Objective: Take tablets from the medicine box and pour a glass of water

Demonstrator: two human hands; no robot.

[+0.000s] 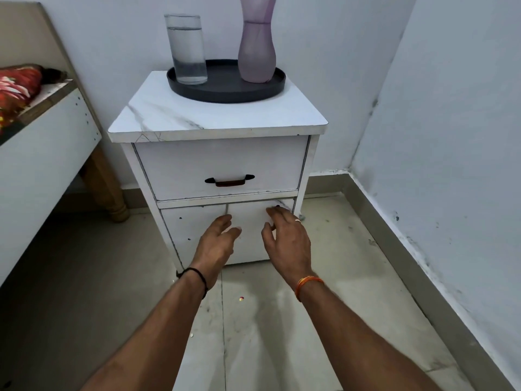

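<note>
Hands, left hand [217, 241] and right hand [284, 235], fingers spread and empty, hover before the cabinet's lower doors [197, 230].

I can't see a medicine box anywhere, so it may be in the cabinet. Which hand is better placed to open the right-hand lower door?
Probably the right hand: its fingertips reach the top edge of the right lower door. The left hand hovers open near the seam between the two doors. Neither holds anything.
</note>
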